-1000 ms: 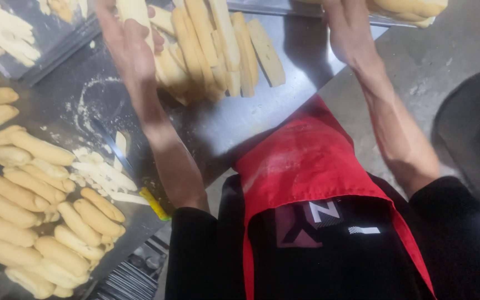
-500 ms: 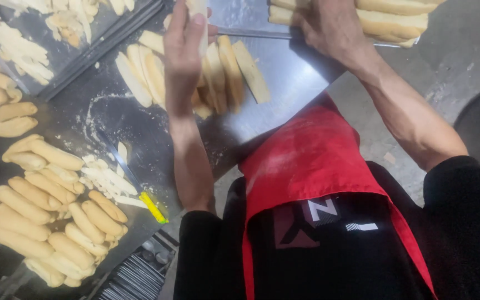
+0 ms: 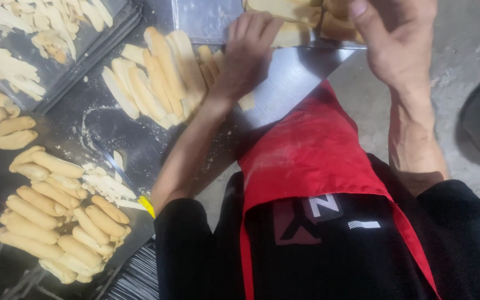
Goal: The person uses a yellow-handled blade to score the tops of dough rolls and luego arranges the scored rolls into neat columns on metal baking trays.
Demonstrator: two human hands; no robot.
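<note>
My left hand [image 3: 248, 58] rests palm down on the steel table, its fingers on the right end of a row of pale dough sticks [image 3: 156, 78]. My right hand [image 3: 398, 39] grips the near edge of a metal tray [image 3: 206, 22] that carries more dough pieces [image 3: 295, 19] at the top of the view. A red apron over a black shirt [image 3: 312, 161] fills the lower middle.
Rolled dough logs [image 3: 56, 216] are heaped at the lower left on the steel table [image 3: 284, 83], with thin cut strips [image 3: 106, 186] beside them. A dark tray of dough strips [image 3: 40, 33] sits at the upper left. Grey floor [image 3: 462, 100] lies to the right.
The view has shifted so the table sits lower in frame. My left hand has moved right, from the middle of the dough sticks to their right end. My right hand stays on the tray.
</note>
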